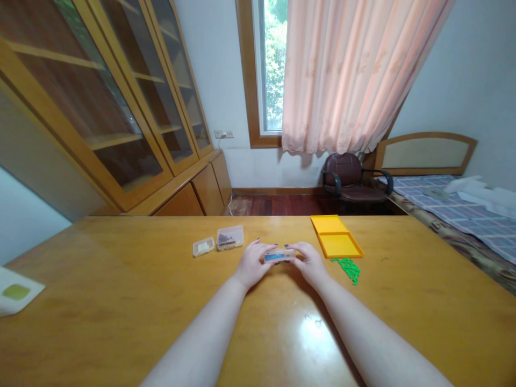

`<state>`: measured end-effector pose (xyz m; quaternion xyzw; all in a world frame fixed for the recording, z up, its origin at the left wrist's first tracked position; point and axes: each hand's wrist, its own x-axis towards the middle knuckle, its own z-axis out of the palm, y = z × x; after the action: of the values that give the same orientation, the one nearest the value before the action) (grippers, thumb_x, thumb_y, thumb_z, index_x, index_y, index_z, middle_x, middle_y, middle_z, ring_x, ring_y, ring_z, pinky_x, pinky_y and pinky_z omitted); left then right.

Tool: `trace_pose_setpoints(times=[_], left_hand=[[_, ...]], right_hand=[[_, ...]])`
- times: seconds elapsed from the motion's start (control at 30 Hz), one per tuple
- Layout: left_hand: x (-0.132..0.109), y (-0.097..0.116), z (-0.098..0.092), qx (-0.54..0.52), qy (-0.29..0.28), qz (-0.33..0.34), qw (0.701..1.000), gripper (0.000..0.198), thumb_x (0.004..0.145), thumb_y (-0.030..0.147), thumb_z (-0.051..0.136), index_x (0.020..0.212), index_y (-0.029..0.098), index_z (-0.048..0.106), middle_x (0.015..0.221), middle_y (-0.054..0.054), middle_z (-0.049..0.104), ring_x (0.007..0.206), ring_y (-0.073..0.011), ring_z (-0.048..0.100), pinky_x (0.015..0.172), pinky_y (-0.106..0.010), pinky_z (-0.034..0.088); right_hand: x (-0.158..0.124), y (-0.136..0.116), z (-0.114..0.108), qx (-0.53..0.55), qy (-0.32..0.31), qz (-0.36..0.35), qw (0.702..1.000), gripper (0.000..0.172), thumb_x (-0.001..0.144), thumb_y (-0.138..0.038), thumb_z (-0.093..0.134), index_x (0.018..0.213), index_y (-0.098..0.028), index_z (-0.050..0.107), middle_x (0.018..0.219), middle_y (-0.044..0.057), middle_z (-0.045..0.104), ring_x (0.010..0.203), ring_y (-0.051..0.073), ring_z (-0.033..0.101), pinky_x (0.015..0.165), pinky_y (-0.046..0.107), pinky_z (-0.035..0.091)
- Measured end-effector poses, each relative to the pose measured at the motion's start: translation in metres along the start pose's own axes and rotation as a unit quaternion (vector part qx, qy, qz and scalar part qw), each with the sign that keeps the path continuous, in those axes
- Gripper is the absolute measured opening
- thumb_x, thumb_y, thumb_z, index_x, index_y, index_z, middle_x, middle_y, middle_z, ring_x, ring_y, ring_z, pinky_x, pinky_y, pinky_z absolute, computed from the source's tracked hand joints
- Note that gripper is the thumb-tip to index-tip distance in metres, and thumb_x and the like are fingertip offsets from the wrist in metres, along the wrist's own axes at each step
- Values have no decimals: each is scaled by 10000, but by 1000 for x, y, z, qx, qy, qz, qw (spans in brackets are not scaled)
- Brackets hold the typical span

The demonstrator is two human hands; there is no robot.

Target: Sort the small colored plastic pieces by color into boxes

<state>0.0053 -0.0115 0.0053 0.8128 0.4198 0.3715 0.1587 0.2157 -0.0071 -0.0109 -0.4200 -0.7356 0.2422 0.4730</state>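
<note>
Both my hands meet at the middle of the wooden table (121, 301) around a small clear plastic box (279, 255) with blue pieces inside. My left hand (253, 263) grips the box's left end, fingers curled over its top. My right hand (308, 260) grips the right end the same way. A pile of small green pieces (347, 267) lies on the table just right of my right hand. Beyond that pile sits an open yellow case (335, 242), flat and empty.
Two more small clear boxes stand left of my hands: one with white contents (203, 246), one with dark contents (230, 237). A white paper with a green patch (16, 292) lies at the table's left edge. Behind the table are an armchair (350, 180), a bed (463, 209) and glass-door cabinets (121, 107).
</note>
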Motion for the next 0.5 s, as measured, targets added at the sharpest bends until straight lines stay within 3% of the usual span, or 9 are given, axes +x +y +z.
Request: trace_pose_setpoints(times=[0.1, 0.23, 0.3, 0.43, 0.5], left_hand=[[0, 13, -8, 82, -40, 43, 995, 385, 786, 352, 572, 1155, 244, 558, 1124, -69, 620, 1052, -222, 527, 1004, -441, 279], [0, 14, -19, 159, -63, 45, 984, 341, 844, 371, 485, 1147, 239, 568, 1091, -70, 638, 1007, -221, 542, 944, -403, 308], [1, 6, -30, 189, -29, 34, 981, 317, 853, 355, 471, 1133, 255, 581, 1110, -60, 633, 1032, -218, 535, 960, -392, 286], [-1, -23, -62, 250, 138, -58, 956, 287, 840, 316, 482, 1093, 267, 608, 1158, -38, 609, 1130, -238, 482, 974, -396, 266], [-3, -38, -75, 269, 169, -100, 943, 277, 824, 303, 497, 1069, 264, 619, 1155, -28, 612, 1134, -241, 483, 963, -391, 281]], right_hand=[[-1, 0, 1, -12, 14, -5, 1000, 243, 718, -235, 619, 955, -270, 660, 935, 48, 671, 895, 228, 580, 858, 422, 429], [-4, -1, 4, -15, 7, -5, 1000, 310, 740, -288, 613, 1050, -268, 623, 1011, 63, 652, 952, 238, 565, 891, 442, 414], [-6, -2, 4, -8, 13, 7, 1000, 350, 768, -323, 581, 1111, -257, 587, 1092, 76, 622, 1005, 243, 545, 914, 450, 399], [-7, -1, 3, 12, 36, 59, 998, 346, 820, -356, 486, 1130, -224, 566, 1081, 96, 614, 956, 227, 562, 862, 420, 438], [-7, 0, 3, 30, 40, 85, 995, 331, 833, -365, 456, 1100, -215, 580, 1073, 95, 616, 932, 220, 573, 841, 402, 450]])
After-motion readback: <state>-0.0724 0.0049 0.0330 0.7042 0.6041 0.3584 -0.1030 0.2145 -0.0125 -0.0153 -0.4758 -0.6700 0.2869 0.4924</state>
